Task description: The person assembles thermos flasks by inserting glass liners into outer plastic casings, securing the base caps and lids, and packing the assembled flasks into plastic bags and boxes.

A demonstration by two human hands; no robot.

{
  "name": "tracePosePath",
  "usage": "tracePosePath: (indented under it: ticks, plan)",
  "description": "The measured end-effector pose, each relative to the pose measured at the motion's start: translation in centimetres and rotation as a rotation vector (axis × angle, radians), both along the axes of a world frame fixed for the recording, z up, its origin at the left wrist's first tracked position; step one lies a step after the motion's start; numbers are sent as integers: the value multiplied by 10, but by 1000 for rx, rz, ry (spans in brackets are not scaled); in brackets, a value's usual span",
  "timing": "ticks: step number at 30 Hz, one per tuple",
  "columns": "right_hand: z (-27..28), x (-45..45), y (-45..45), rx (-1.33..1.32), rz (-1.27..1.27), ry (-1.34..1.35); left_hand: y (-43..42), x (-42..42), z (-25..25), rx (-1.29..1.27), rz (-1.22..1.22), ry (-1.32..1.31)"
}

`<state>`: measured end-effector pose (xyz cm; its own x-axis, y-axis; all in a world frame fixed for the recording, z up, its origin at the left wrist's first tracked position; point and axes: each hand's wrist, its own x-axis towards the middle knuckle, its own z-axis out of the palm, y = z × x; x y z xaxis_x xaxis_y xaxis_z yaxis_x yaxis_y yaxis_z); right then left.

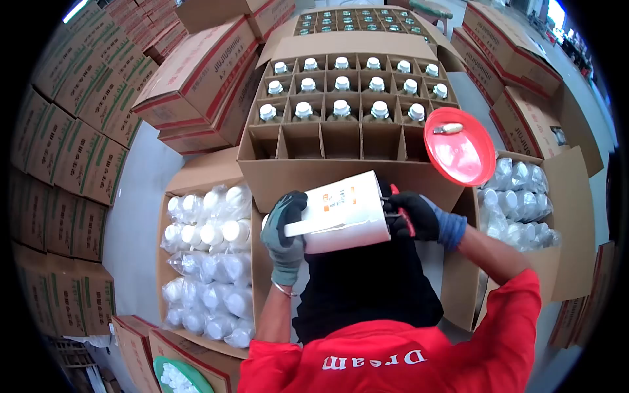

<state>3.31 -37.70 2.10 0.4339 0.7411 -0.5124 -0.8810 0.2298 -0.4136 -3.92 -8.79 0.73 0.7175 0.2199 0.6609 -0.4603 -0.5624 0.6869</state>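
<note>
A white container (344, 213) with orange print lies tilted on its side above my lap. My left hand (285, 229), in a grey-green glove, is wrapped round its left end, by a white strip. At its right end, my right hand (419, 216), in a black and blue glove, is closed on a red-handled tool (407, 221); the tool's tip is hidden. Beyond them stands a divided carton (347, 171) with white-capped bottles (341, 109) in three rows and empty cells in front. A red round dish (460, 157) on its right corner holds a small knife (448, 129).
Open boxes of plastic-wrapped white-capped items stand at the left (211, 275) and right (517, 203). A green bowl (180, 378) of small white pieces is at the lower left. Cartons (72, 150) are stacked at the far left. Another divided box (360, 23) stands behind.
</note>
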Motion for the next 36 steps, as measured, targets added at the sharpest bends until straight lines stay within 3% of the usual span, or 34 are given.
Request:
tracePosePath:
  ticks: [2,3,4,6,7,8,9,11,14,15,17,18,21,23,28,31,35,36]
  plan:
    - [9,0,-7,-173,-117,-417,12,10,-1,-255,-169,72]
    - [29,-7,-8,-255,-177,-615,20,14,5,-332,-141,231]
    - [49,-9,-18,-521,-205,-1032,33,19,-3,-371,-110,345]
    - [47,1,-28,-558,-166,-1551,39,21,-9,-401,-71,527]
    - [50,4,-30,-577,-142,-1803,42,21,-12,-152,-78,482]
    - [54,5,-32,-517,-98,-1887,48,22,-20,92,-85,432]
    - [72,7,-24,-531,148,-1863,53,24,-29,331,-90,375]
    - [80,13,-16,-516,253,-2483,53,27,-32,-135,-246,597]
    - [78,14,-5,-443,233,-2720,47,29,-22,-648,-330,893]
    - [80,14,-2,-427,215,-2779,49,32,-29,-568,-352,871]
    - [89,12,3,-363,260,-2843,52,37,-41,-411,-396,825]
    - [89,10,6,-310,266,-2849,41,36,-16,-344,-479,848]
    - [86,11,13,-193,316,-2896,39,45,-18,-93,-621,754]
    - [82,9,11,-219,365,-2811,39,48,-20,33,-647,694]
    - [55,0,9,-607,204,-2217,21,26,9,-326,-329,835]
    - [50,-10,14,-756,118,-1949,23,12,-18,-343,-88,634]
    - [42,-29,8,-697,25,-2055,22,2,-19,-487,-17,490]
    - [38,-29,1,-601,64,-2044,23,3,-12,-341,-120,419]
